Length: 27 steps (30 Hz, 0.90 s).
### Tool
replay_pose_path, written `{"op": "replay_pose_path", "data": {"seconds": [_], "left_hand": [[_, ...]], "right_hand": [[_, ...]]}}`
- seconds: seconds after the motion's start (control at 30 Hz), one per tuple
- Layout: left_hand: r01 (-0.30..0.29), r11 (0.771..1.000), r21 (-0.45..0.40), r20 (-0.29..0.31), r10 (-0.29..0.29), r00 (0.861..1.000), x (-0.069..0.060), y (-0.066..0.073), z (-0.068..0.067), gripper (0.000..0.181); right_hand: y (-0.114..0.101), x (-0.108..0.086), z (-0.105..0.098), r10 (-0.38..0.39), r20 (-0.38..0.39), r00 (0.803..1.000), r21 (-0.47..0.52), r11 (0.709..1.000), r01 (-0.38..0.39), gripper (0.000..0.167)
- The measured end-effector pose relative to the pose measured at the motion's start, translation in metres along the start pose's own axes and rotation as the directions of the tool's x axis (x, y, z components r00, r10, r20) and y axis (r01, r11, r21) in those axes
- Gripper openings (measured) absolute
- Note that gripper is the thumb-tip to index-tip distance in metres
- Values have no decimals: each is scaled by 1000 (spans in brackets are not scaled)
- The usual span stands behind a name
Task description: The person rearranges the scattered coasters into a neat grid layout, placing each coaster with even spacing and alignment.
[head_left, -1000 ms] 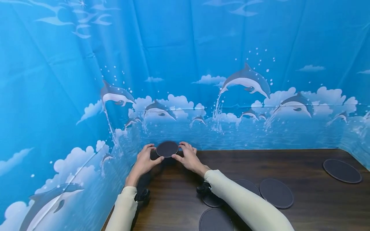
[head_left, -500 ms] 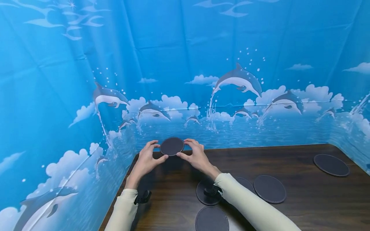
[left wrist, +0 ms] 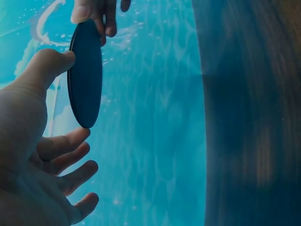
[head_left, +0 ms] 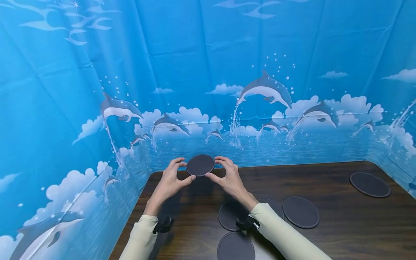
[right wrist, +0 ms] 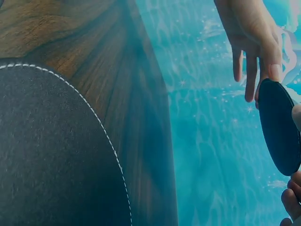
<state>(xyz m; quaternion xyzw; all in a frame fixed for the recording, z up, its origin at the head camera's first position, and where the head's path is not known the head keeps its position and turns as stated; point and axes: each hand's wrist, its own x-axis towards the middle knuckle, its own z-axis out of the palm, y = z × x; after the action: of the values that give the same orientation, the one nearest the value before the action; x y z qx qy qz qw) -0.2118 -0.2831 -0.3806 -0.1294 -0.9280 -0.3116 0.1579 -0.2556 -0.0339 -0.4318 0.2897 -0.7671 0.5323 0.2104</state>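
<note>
Both hands hold up one round dark coaster [head_left: 200, 165] with a stitched rim, above the far left part of the table. My left hand [head_left: 170, 182] pinches its left side between thumb and fingertips. On the opposite edge, the thumb and fingertips of my right hand [head_left: 230, 180] do the same. In the left wrist view the coaster [left wrist: 86, 75] appears nearly edge-on, the left thumb on its rim and a fingertip at its lower end. The right wrist view shows the left hand [right wrist: 256, 37] at the coaster's [right wrist: 278, 127] upper end; the right hand is mostly cut off.
Several more dark coasters lie on the wooden table [head_left: 341, 224]: one at the far right [head_left: 369, 184], another right of centre [head_left: 300, 212], one at the front [head_left: 236, 247], others partly under the right arm. A blue dolphin-print curtain [head_left: 195, 72] stands along the back and left.
The held coaster and both hands have moved somewhat right in the head view, and the hands still grip it. The head view has shifted slightly; the coasters on the table lie as before.
</note>
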Motion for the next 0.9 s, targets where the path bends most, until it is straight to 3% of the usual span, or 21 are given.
{"op": "replay_pose_path", "data": {"seconds": [0.4,0.63,0.9], "left_hand": [[-21,999,-49,-33,20,999,0,4,22,69],[-28,994,-107,-50,23,998,3,12,37,70],[-54,993,-108,-48,49,998,11,19,52,72]], "right_hand": [[10,-10,-12,-27,-32,999,-8,1000,27,59],[17,-10,-29,-49,-48,998,-27,999,47,56],[28,-13,-51,-65,-21,998,-54,997,64,53]]}}
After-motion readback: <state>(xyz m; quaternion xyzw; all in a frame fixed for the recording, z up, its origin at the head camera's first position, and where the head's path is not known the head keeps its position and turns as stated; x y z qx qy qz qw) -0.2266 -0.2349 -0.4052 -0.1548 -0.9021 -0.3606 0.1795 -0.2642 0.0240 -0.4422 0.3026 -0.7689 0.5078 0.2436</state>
